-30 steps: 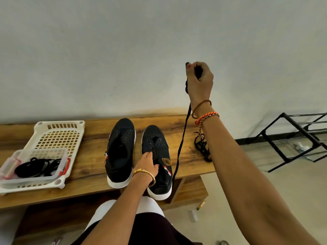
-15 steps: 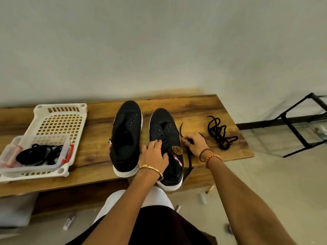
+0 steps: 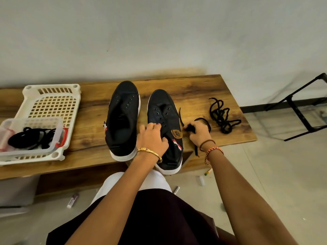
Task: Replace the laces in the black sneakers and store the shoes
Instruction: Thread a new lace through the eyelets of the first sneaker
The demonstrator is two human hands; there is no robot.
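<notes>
Two black canvas sneakers with white rubber soles, side by side and toes toward the wall on a wood-grain tabletop point(image 3: 203, 89), eyelets empty. Left hand point(image 3: 153, 137) resting on the right sneaker point(image 3: 165, 121), fingers loosely spread over the tongue and eyelet rows, thumb tucked at the collar opening, gold bangle at the wrist. Just right of that sneaker, right hand point(image 3: 197, 132) curled, its grip pinching a flat black lace point(image 3: 181, 119): one end angled up along the sneaker's outer side, a loop arching behind the knuckles, the other end trailing off the tabletop's near edge below the wrist. Woven orange and brown cord bracelets at that wrist. Left sneaker point(image 3: 123, 119) untouched, just left of the right sneaker, a small red-and-white tag at its outer side. Stitched gold patch and red-white-blue stripe on the right sneaker's outer flank, close to the pinched lace. Farther right of the right sneaker, well clear of the hand, a tangled round black cord lace point(image 3: 221, 115) lying loose on the wood. Far left of the sneakers, a white perforated plastic basket point(image 3: 53, 103), with a clear plastic box point(image 3: 58, 137) with red clasps set in it, coiled black laces point(image 3: 28, 140) inside. At far right, beyond the tabletop's end, a black metal rack frame point(image 3: 299, 110) on the pale floor.
</notes>
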